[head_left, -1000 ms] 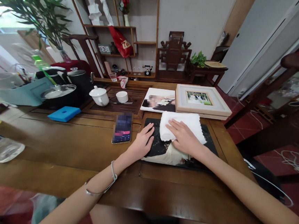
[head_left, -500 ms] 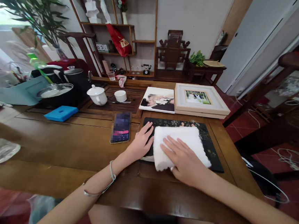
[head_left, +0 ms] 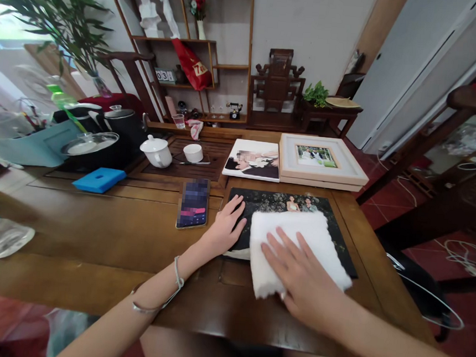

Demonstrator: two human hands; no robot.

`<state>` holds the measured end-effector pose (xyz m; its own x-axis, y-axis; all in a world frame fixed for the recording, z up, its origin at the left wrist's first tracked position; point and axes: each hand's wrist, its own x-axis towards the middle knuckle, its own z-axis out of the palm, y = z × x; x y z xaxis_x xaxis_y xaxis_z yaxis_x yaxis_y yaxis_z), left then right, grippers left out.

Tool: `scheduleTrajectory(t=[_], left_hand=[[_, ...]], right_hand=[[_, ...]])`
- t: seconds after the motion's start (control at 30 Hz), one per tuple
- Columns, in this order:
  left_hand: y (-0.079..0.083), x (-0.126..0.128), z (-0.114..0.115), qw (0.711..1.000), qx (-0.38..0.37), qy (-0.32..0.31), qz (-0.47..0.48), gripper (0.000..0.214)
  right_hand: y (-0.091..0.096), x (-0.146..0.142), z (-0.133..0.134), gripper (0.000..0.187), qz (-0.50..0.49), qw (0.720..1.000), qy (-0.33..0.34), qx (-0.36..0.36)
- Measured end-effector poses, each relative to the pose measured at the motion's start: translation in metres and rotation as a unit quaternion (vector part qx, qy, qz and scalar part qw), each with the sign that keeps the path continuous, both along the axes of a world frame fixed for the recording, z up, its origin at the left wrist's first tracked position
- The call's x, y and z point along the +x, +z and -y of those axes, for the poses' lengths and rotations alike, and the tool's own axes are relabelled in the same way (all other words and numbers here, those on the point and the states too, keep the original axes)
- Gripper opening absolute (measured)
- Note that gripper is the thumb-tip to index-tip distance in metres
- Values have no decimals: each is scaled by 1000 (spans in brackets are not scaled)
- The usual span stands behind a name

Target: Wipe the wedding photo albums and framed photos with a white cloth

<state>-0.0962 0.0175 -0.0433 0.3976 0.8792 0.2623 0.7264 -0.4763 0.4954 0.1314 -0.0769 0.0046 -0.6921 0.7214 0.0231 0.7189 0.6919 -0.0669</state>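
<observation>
Cloth (head_left: 324,239), white and folded with a ragged edge, lies on the right part of a dark photo panel (head_left: 264,203), and its near corner goes over the panel's near edge, above the wooden table (head_left: 91,232). The right hand (head_left: 302,278) is laid flat upon this cloth; its fingers are stretched and a little spread, and they do not clench it. The thumb is by the near edge of the cloth — whether it hooks under, one cannot tell.

The left hand (head_left: 224,227) rests at the left edge of the panel with loose, extended fingers, palm down, and it grasps nothing. A thin bracelet (head_left: 178,273) is around the left wrist. In the panel's picture, two persons appear near the far edge, just beyond the cloth.

To the left of the left hand, a phone (head_left: 193,203) lies face up on the table. Behind the panel there are a smaller photo board (head_left: 252,160) and, just beside it on the right, a pale picture frame (head_left: 321,177). Farther left stand a white cup (head_left: 193,152) and a lidded white pot (head_left: 157,152) — both upright.
</observation>
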Motion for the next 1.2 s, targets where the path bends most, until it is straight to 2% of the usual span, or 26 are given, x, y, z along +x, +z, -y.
scheduleTrajectory(t=[0.1, 0.17, 0.23, 0.5, 0.6, 0.7, 0.77, 0.83, 1.0, 1.07, 1.13, 1.2], left_hand=[[1, 0, 0, 1000, -2, -2, 5, 45], [1, -1, 0, 1000, -3, -4, 6, 45], [1, -1, 0, 1000, -6, -7, 2, 46], [1, -2, 0, 1000, -5, -19, -2, 46], [1, -2, 0, 1000, -4, -17, -6, 46], [1, -2, -1, 1000, -6, -18, -15, 47], [0, -2, -1, 1000, -8, -16, -19, 47], [1, -2, -1, 1000, -9, -14, -20, 46], [3, -1, 1, 1000, -9, -14, -20, 46], [3, -1, 1, 1000, -14, -13, -21, 46], [4, -1, 1, 1000, -16, -14, -19, 46], [4, -1, 1, 1000, -14, -15, -15, 46]], right_hand=[[-8, 4, 35, 79, -27, 999, 27, 30], [-10, 3, 35, 79, -30, 998, 34, 30], [-11, 0, 17, 79, -25, 999, 29, 22], [-4, -20, -99, 74, -26, 998, -56, 2], [-4, -21, -124, 71, -45, 996, -72, 7], [-3, -19, -131, 68, -55, 995, -86, 7], [-2, -18, -122, 65, -51, 995, -89, 7], [-2, -17, -99, 66, -36, 996, -80, 6], [-10, -10, -4, 74, -15, 1000, -20, 14], [-13, -5, 25, 79, -21, 1000, 3, 19], [-13, 0, 34, 80, -25, 999, 26, 15], [-10, 5, 22, 80, -26, 999, 35, 2]])
